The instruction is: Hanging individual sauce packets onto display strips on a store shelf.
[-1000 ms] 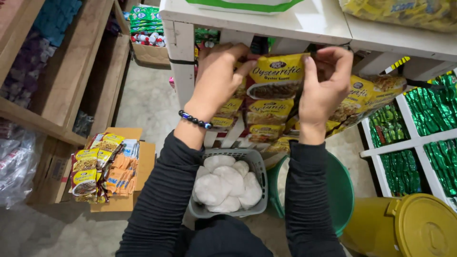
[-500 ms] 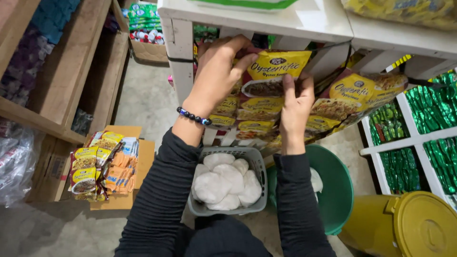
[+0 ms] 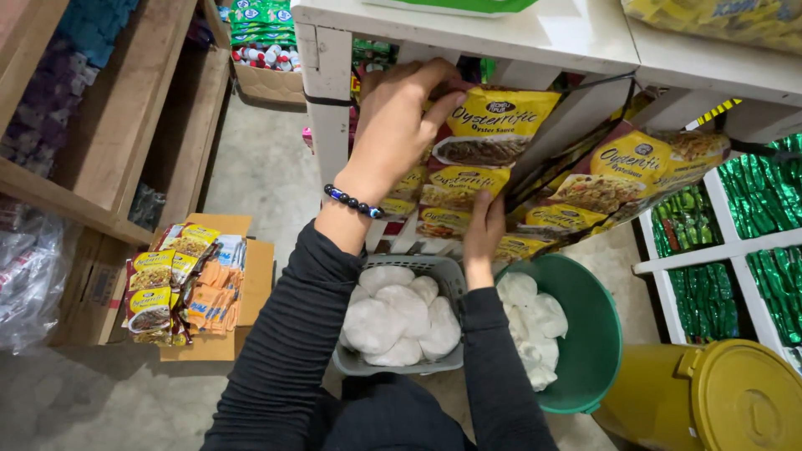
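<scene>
A small shop aisle with a bare concrete floor (image 3: 276, 167) — wooden shelving (image 3: 125, 108) runs along the left, and a white-painted shelf unit (image 3: 501, 33) stands ahead. From the front edge of that unit hangs a strip of yellow sauce pouches (image 3: 468, 179). The left hand (image 3: 401, 125), a dark bead bracelet at its wrist, is closed on the top pouch (image 3: 493, 125) just under the shelf edge, fingers curled over the pouch's upper left corner. The right hand (image 3: 483, 234) lies flat against the lower pouches, fingers together and straight, not clamped on anything. More yellow pouches (image 3: 635, 167) hang to the right, beside green packets (image 3: 760, 192) in white compartments. Below the arms sit a grey basket (image 3: 401, 321) and a green bucket (image 3: 585, 342), both holding white bags — a yellow lidded bin (image 3: 718, 401) is in the lower right corner. A cardboard box (image 3: 242, 284) of sachets rests on the floor at left.
</scene>
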